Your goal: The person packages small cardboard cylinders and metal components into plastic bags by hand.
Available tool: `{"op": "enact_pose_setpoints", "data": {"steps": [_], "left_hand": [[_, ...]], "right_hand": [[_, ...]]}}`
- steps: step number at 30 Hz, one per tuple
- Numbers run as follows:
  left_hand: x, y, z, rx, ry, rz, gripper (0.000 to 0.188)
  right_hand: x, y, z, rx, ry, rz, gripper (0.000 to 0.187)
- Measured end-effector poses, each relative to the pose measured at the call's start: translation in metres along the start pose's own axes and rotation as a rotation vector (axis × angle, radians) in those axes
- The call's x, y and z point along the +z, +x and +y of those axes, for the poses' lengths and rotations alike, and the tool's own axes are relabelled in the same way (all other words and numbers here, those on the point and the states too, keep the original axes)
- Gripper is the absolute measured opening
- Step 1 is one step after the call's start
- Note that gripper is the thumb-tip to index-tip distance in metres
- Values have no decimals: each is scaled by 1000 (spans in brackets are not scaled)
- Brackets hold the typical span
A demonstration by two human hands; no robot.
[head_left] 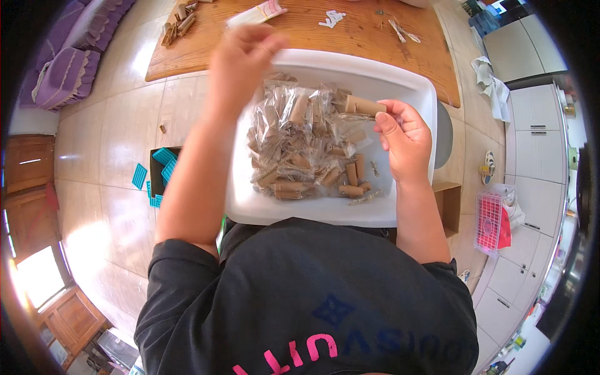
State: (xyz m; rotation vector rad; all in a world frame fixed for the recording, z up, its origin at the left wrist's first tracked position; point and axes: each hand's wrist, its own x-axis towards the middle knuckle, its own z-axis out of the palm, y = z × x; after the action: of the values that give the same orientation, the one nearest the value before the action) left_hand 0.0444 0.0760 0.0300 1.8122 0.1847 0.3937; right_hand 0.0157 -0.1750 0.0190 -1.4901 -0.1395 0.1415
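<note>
My right hand (405, 134) pinches a brown cardboard tube (364, 105) between thumb and fingers, above the right side of a white plastic tub (390, 209). Raised over the tub's far left corner is my left hand (245, 59), its fingers curled together and slightly blurred. Whatever they may hold cannot be made out. Inside the tub lies a heap of clear plastic bags (294, 134) with brown tubes in them. Several loose tubes (352, 189) rest at the heap's near right edge, beside small thin bits (374, 167).
Beyond the tub, a wooden table (350, 31) carries a pile of brown tubes (181, 25), a white and pink packet (257, 14) and white scraps (332, 19). Teal plastic pieces (165, 156) fill a box at left. An open cardboard box (447, 209) and a pink crate (489, 222) stand at right.
</note>
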Motion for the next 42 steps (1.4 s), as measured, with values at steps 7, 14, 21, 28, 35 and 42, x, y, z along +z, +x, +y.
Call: {"op": "enact_pose_setpoints", "data": {"steps": [7,14,21,28,35,42], "left_hand": [[-43,98,-47,-65,820,283,59],[-59,109,-66,-95,878,-72,26],[-75,92,-54,116,991,35,30],[-78,88,-53,-34,440,-14,32],[-41,63,-10,-167,70,-392,22],[22,3,22,-132,243,-757,13]], "right_hand": [[2,-1,7,69,62,-30,23],[2,-2,7,53,20,-42,22],[-2,1,7,66,16,-41,22],[1,-2,6,16,54,-37,21],[-9,4,7,105,308,11,17],[-23,15,6,147,933,-296,18]]}}
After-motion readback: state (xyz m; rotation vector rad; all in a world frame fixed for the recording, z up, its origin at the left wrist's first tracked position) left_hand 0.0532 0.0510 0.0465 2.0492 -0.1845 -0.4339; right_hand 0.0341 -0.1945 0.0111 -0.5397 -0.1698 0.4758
